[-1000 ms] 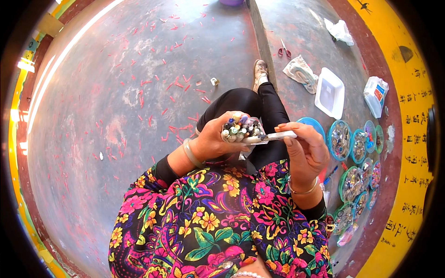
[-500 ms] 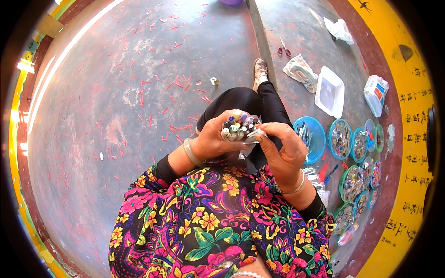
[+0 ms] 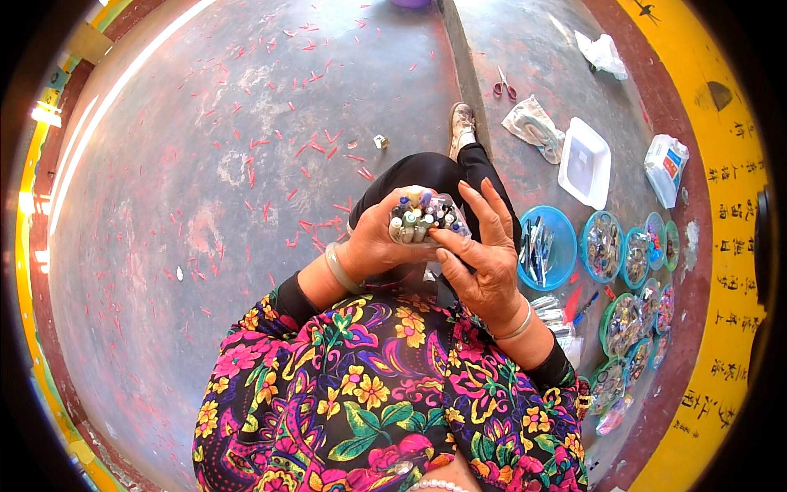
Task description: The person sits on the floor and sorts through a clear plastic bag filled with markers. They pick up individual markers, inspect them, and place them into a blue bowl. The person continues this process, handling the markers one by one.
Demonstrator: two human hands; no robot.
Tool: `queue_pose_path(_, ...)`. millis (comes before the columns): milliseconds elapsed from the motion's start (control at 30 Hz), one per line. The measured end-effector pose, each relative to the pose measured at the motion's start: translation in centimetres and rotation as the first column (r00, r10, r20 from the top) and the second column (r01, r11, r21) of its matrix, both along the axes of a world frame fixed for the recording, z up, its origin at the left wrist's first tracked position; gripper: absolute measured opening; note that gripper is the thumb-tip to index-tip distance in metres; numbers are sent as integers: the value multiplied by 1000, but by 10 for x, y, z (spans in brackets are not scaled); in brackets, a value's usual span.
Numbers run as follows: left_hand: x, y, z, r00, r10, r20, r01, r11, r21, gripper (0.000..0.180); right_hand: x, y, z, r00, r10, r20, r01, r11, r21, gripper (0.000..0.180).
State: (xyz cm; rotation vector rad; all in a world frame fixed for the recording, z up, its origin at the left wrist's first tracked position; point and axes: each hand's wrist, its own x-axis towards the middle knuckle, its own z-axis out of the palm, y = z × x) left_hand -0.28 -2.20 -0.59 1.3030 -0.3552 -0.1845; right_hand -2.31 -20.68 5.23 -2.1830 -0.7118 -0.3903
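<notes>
Head view: the left hand (image 3: pixel 373 243) is holding bundled pens (image 3: pixel 425 220); the right hand (image 3: pixel 490 266), grip parted, is seemingly tidying their ends, calling next for gentle pressing.

Smooth plastic seen on pens (image 3: pixel 420 218), glossy clear plastic on wrapper (image 3: pixel 461 224); shiny plastic noted on blue bowl (image 3: pixel 562 248).

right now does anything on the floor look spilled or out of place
Yes: thin red scraps lie strewn over the floor, mostly left of the black-clad legs. They look like dropped litter, loose rather than gathered up.
</notes>
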Motion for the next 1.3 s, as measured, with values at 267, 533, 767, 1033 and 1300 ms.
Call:
queue_pose_path(267,-3,-3,-12,997,64,31,-65,997,30,69,1,2,-5,997,70,-24,-69,996,65,25)
queue_pose_path(533,0,0,4,1000,9,8,-9,998,-68,60,16,-72,-26,930,-366,30,334,877,344,27)
queue_pose_path(767,8,1,7,996,43,74,-39,998,-55,59,-1,-206,-120,588,-620,-520,794,319,518,28)
queue_pose_path(1033,5,0,-8,999,45,20,-45,999,-8,60,-36,-296,-238,228,-676,-701,967,242,81,34)
queue_pose_path(1300,3,-7,-1,997,0,73,-3,999,51,59,-2,-316,-305,227,-882,-412,658,451,-603,27)
